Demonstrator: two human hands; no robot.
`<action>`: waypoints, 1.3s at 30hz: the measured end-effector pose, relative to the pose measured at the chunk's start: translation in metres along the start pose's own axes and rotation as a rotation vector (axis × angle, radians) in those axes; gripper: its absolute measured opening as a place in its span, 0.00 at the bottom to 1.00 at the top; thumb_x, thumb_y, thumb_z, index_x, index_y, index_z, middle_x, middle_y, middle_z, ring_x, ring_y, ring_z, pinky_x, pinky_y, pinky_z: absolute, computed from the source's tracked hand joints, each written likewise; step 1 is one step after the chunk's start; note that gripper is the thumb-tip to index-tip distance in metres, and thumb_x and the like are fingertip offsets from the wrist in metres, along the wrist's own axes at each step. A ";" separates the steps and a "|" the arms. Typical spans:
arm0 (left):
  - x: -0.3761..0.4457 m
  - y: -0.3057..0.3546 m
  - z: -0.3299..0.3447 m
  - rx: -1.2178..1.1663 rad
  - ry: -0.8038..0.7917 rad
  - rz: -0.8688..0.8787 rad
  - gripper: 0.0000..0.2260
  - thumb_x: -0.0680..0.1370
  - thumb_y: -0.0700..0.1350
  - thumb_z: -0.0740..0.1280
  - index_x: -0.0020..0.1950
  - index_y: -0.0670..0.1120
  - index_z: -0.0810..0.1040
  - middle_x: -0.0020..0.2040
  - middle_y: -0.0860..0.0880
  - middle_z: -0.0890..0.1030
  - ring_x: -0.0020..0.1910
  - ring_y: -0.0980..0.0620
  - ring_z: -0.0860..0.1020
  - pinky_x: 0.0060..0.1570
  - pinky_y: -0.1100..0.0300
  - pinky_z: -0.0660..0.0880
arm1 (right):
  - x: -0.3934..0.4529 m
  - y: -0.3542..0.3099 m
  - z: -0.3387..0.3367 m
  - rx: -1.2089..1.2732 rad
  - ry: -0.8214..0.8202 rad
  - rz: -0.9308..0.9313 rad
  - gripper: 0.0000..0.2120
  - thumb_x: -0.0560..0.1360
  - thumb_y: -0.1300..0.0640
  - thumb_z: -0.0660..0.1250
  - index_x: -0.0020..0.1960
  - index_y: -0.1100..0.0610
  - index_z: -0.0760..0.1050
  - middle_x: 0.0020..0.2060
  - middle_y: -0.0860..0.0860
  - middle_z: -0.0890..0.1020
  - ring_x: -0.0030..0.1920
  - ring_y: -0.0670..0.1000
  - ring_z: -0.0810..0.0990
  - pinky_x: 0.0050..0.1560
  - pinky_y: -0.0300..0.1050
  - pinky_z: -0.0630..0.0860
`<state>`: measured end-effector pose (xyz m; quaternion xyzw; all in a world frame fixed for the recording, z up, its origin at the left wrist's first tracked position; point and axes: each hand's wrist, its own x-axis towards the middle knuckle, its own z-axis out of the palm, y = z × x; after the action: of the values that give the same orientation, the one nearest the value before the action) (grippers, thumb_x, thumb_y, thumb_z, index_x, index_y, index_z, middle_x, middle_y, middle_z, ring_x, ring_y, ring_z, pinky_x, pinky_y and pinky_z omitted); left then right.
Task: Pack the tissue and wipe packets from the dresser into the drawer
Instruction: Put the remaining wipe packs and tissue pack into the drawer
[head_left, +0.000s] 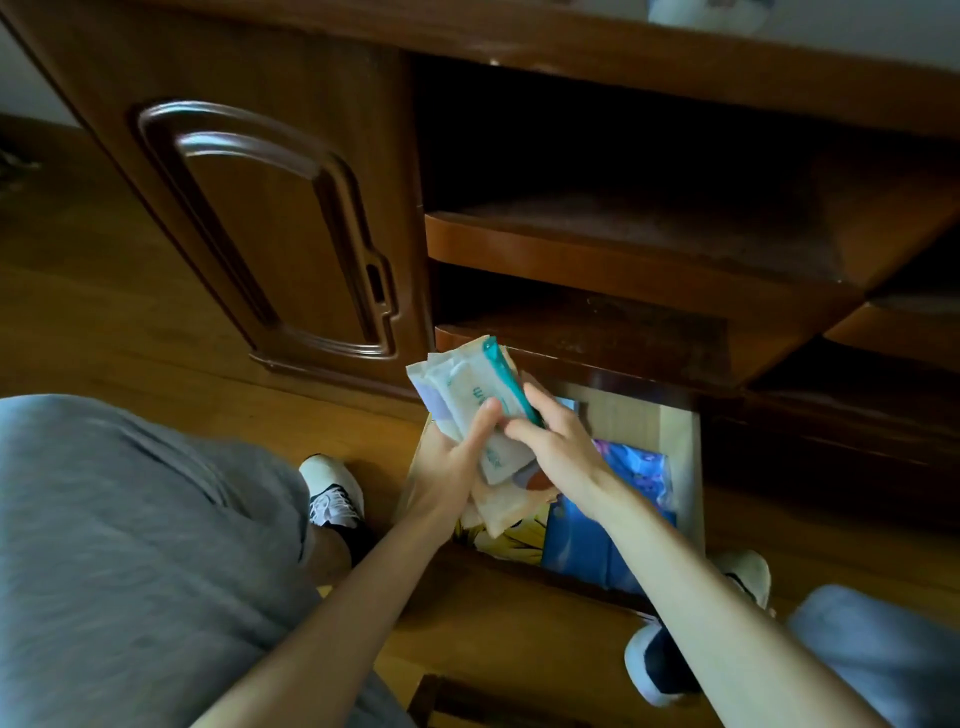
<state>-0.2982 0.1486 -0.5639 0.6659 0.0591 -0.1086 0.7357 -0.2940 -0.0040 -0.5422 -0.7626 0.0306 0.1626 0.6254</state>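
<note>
Packets (470, 410) look light, soft & squashy w/ slick film wrap, so prob. best gripped across the flat faces, whole stack pinched together. Left hand (451, 457) holds the fanned stack from below, thumb curled over the front, above the open drawer (687, 467); right hand (556, 441) pinches its teal-edged right side, both forearms reaching fwd & down.

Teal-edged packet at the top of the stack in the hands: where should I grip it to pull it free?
Pinch the teal-edged packet by its upper end, coming from above. That end sticks out past the stack of packets, while its lower part is covered by the right hand and backed by the left hand. It stands tilted over the open drawer.
</note>
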 end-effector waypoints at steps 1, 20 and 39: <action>-0.001 -0.001 -0.001 -0.007 0.023 -0.019 0.14 0.75 0.68 0.68 0.56 0.65 0.80 0.54 0.54 0.86 0.52 0.52 0.86 0.53 0.46 0.84 | -0.001 -0.002 0.002 -0.051 -0.019 -0.007 0.32 0.76 0.43 0.64 0.79 0.38 0.62 0.79 0.43 0.64 0.72 0.45 0.71 0.57 0.38 0.77; 0.003 -0.015 -0.002 -0.174 -0.016 -0.031 0.22 0.77 0.54 0.73 0.68 0.47 0.75 0.62 0.45 0.83 0.63 0.44 0.81 0.59 0.48 0.81 | -0.016 0.031 0.012 0.542 0.314 0.215 0.21 0.71 0.50 0.79 0.63 0.47 0.80 0.54 0.48 0.88 0.55 0.49 0.87 0.50 0.50 0.85; 0.014 -0.043 -0.014 0.160 0.246 -0.187 0.22 0.69 0.62 0.78 0.53 0.48 0.81 0.44 0.52 0.87 0.40 0.59 0.85 0.34 0.68 0.78 | -0.024 0.078 -0.014 0.495 0.216 0.372 0.21 0.70 0.58 0.80 0.61 0.59 0.81 0.54 0.56 0.88 0.55 0.56 0.87 0.53 0.51 0.83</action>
<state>-0.2939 0.1577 -0.6106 0.7222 0.2015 -0.0984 0.6544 -0.3335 -0.0378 -0.6066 -0.5818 0.2741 0.1797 0.7444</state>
